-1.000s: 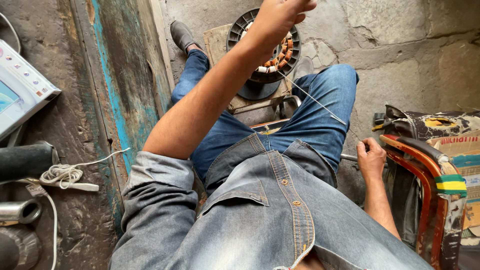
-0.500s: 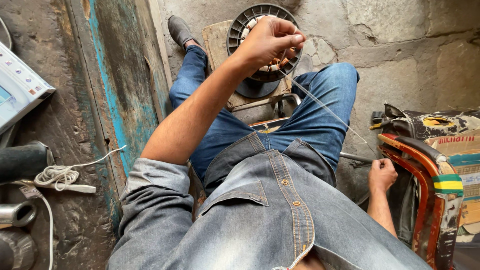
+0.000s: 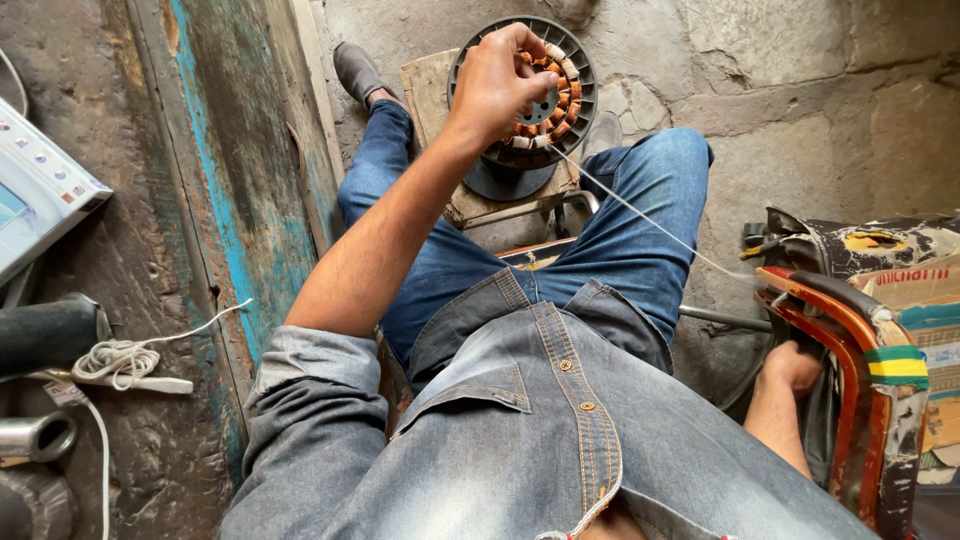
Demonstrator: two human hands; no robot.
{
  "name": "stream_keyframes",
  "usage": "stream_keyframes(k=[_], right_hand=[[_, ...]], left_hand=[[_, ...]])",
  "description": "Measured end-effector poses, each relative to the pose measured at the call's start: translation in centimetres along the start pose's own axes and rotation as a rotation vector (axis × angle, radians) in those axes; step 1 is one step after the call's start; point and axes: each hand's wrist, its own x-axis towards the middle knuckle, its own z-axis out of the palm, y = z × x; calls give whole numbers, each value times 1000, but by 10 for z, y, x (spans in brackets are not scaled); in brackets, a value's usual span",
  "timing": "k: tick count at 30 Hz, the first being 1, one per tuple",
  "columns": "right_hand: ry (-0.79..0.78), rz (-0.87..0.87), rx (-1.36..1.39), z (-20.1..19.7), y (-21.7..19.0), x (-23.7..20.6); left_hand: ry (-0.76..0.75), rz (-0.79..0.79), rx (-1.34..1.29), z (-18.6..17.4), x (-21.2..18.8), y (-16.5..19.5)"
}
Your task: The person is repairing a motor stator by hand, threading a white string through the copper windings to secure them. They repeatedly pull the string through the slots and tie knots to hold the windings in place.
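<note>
The head view looks down on a person sitting in a denim shirt and jeans. The right hand (image 3: 792, 366) is low beside a red frame (image 3: 850, 330); its fingers are hidden, so I cannot tell if it grips anything. The left hand (image 3: 497, 80) covers part of a round stator (image 3: 540, 95); its fingertips pinch at the copper coils. The stator sits on a wood block (image 3: 440, 100) between the knees. 1 thin thread (image 3: 640, 212) runs tight from the coils over the right knee to the frame; its far end is too thin to follow. A shoe (image 3: 357, 70) shows by the block. At the left edge a white box (image 3: 40, 190), a black tube (image 3: 45, 335) and a white cord (image 3: 120, 360) are cut off; a blue plank (image 3: 235, 190) stands between them and the legs.
</note>
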Motion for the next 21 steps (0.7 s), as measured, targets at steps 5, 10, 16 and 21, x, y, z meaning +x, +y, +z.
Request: stream_keyframes(k=[5,10,16,21], right_hand=[[-110,157,202,2,-3,-15],[-113,-146,272,21,-22,-20],[-140,-781,502,46,-84,-39],[-340,-1091,610,46,-164,-107]], left_hand=[[72,171,-18,-3,-12,7],[-16,478,213,-12,-45,15],[34,645,486,-10,-70,5],[120,661,446,-4,-76,-9]])
